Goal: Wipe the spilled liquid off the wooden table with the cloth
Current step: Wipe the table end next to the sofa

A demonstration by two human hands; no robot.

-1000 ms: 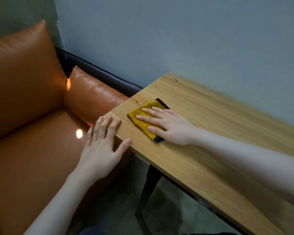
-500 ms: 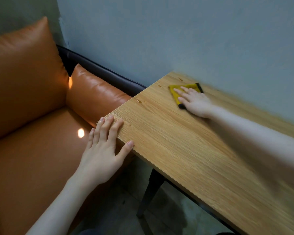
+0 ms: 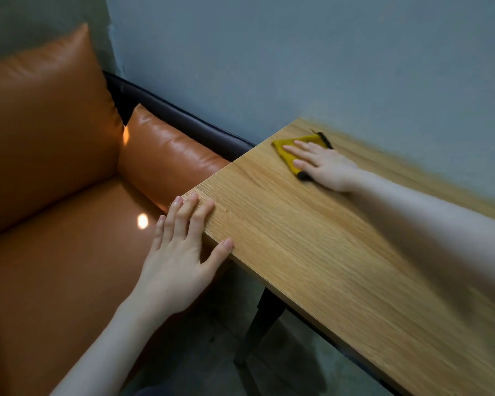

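At the table's (image 3: 312, 252) far left corner by the wall: cloth (image 3: 287, 154) lay flat | my right hand (image 3: 323, 167) pressed it, fingers straight, spread | left hand (image 3: 180, 252) flat on near-left edge | judged light, soft, bunch-prone: best held under a flat palm at centre.

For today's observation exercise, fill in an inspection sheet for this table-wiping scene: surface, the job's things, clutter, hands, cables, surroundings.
Surface: wooden table, bare pale wood; no spilled liquid can be made out.
Job's things: yellow cloth with dark edging, flat near the far corner by the wall.
Clutter: nothing seen.
Hands: right hand presses flat on the cloth; left hand rests open on the near table corner.
Cables: nothing seen.
Surroundings: orange sofa beside the table, grey-blue wall behind.
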